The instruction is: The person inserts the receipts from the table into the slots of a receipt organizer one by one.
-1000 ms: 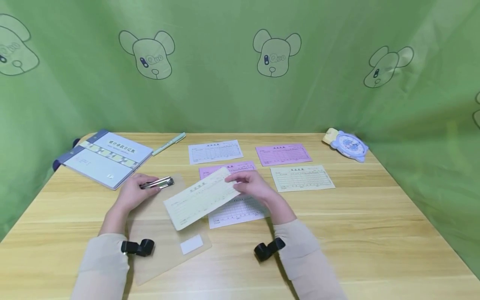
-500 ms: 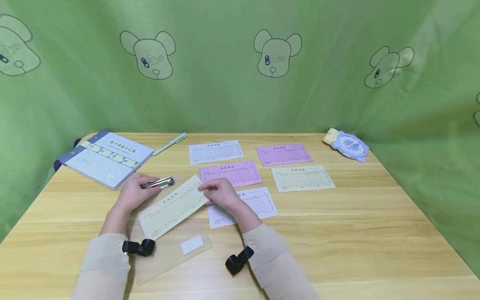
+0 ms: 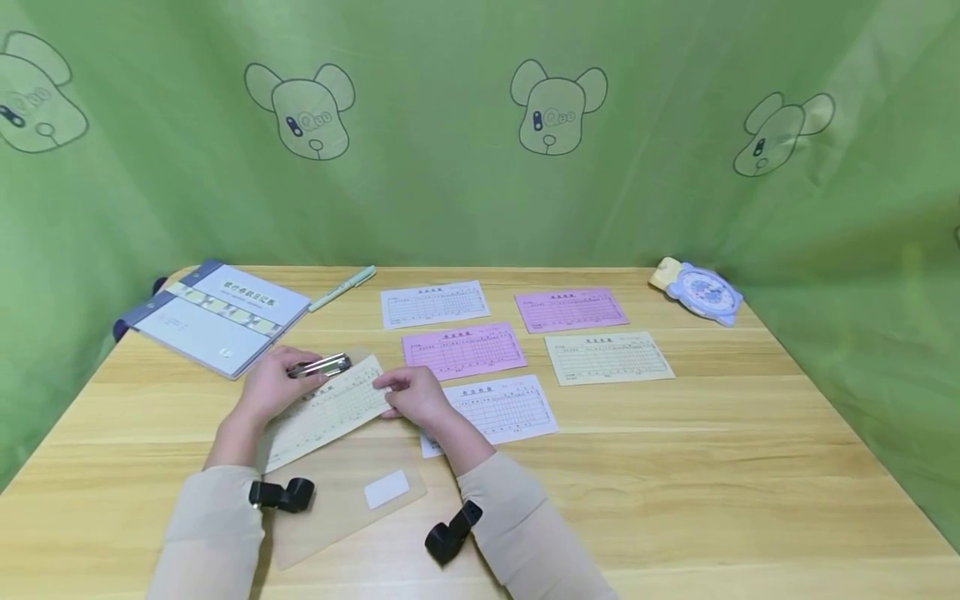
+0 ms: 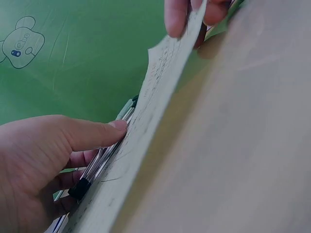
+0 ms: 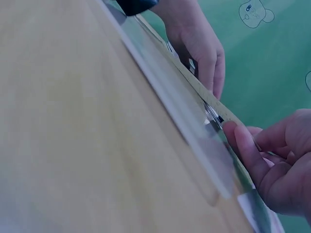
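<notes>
In the head view, my left hand (image 3: 268, 387) grips the metal clip (image 3: 324, 365) at the top of a translucent clipboard (image 3: 330, 517), thumb on one side and fingers on the other. My right hand (image 3: 422, 398) pinches the right end of a pale yellow printed form slip (image 3: 322, 423). The slip slants over the upper board, its upper edge close by the clip and the left thumb. From the left wrist view, the form slip (image 4: 150, 116) runs alongside the clip (image 4: 99, 162), its far end between the right fingers. The left end of the slip lies near the left wrist.
Beyond the clipboard lie white forms (image 3: 502, 410), pink forms (image 3: 465, 352) and another pale yellow form (image 3: 609, 358). A ledger book (image 3: 217, 318) and a mint pen (image 3: 342, 289) sit at back left. A blue clock-like object (image 3: 703, 293) stands at back right. Green curtain (image 3: 450, 208) encloses the table.
My right hand has carried the yellow slip left and down from over the pink and white forms to the clipboard's clip. The left hand has stayed on the clip.
</notes>
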{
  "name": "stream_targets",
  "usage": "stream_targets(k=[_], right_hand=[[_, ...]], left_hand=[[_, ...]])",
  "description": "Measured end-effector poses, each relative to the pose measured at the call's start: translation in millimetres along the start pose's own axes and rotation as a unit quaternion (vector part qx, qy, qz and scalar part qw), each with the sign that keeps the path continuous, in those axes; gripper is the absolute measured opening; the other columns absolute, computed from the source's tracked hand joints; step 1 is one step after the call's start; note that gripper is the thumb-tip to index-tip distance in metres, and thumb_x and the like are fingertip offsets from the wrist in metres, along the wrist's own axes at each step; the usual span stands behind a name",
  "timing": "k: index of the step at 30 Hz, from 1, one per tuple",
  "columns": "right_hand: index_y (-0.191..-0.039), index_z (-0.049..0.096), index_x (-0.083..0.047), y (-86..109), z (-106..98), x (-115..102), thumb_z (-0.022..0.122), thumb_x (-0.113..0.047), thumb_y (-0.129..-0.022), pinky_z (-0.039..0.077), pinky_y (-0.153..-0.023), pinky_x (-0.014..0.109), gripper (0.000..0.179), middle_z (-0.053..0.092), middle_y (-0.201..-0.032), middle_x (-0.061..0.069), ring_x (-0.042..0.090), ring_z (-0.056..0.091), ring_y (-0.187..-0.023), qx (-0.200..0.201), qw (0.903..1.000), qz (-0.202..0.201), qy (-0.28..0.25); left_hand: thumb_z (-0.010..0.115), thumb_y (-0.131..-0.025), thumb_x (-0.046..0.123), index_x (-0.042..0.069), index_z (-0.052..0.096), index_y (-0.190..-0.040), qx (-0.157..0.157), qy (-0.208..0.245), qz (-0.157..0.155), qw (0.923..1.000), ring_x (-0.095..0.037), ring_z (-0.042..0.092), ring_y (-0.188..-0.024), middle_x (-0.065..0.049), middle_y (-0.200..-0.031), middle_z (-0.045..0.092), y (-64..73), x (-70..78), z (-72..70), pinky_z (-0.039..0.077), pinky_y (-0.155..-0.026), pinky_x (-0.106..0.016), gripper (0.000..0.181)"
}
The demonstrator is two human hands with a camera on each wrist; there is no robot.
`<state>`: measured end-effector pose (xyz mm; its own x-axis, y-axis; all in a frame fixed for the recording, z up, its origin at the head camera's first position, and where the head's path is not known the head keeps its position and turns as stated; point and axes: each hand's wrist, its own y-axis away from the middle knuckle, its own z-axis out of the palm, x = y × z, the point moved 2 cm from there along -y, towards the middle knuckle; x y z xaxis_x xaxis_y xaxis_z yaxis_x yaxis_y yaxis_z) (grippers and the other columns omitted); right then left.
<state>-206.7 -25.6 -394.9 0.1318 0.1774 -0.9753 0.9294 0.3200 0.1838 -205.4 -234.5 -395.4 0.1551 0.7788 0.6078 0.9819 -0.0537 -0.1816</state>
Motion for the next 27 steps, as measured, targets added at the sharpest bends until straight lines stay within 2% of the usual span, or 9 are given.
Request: stream_targets(k=[6, 16, 23, 27], right_hand=[[-0.094, 0.062, 0.006, -0.7, 2.5, 3.3, 0.048, 0.018, -0.073, 0.049, -0.056, 0.023, 0.027, 0.053, -0.082, 0.009, 0.013, 0.054, -0.059, 0.008, 0.9999, 0.007, -0.009], [-0.095, 0.062, 0.005, -2.3, 2.7, 3.6, 0.048, 0.016, -0.075, 0.049, -0.056, 0.022, 0.027, 0.054, -0.086, 0.009, 0.014, 0.056, -0.06, 0.005, 0.9999, 0.007, 0.007], [-0.095, 0.062, 0.005, -2.4, 2.9, 2.4, 0.048, 0.015, -0.076, 0.049, -0.056, 0.022, 0.027, 0.054, -0.086, 0.009, 0.013, 0.056, -0.059, 0.002, 0.9999, 0.003, 0.014], [-0.095, 0.062, 0.005, -2.6, 3.8, 2.7, 0.048, 0.016, -0.075, 0.049, -0.056, 0.022, 0.027, 0.054, -0.085, 0.009, 0.013, 0.055, -0.059, 0.0, 1.0, 0.002, 0.008]], left_hand=[[0.068, -0.074, 0.023, 0.002, 0.062, -0.102, 0.003, -0.015, 0.008, 0.9998, -0.027, 0.049, -0.083, -0.014, -0.096, 0.055, -1.0, 0.0, 1.7, 0.035, -0.07, -0.04, 0.036], [0.065, -0.076, 0.016, -0.002, 0.061, -0.103, 0.011, -0.047, 0.048, 0.9977, -0.028, 0.048, -0.079, -0.015, -0.089, 0.052, -2.2, 1.6, 4.4, 0.037, -0.067, -0.041, 0.032], [0.062, -0.078, 0.013, -0.003, 0.06, -0.103, 0.007, -0.105, 0.087, 0.9906, -0.03, 0.047, -0.081, -0.017, -0.088, 0.052, -2.8, 5.9, 4.7, 0.036, -0.071, -0.043, 0.029], [0.061, -0.079, 0.013, -0.003, 0.06, -0.102, 0.008, -0.125, 0.097, 0.9874, -0.031, 0.047, -0.081, -0.018, -0.087, 0.052, -1.8, 8.0, 5.1, 0.036, -0.072, -0.043, 0.028]])
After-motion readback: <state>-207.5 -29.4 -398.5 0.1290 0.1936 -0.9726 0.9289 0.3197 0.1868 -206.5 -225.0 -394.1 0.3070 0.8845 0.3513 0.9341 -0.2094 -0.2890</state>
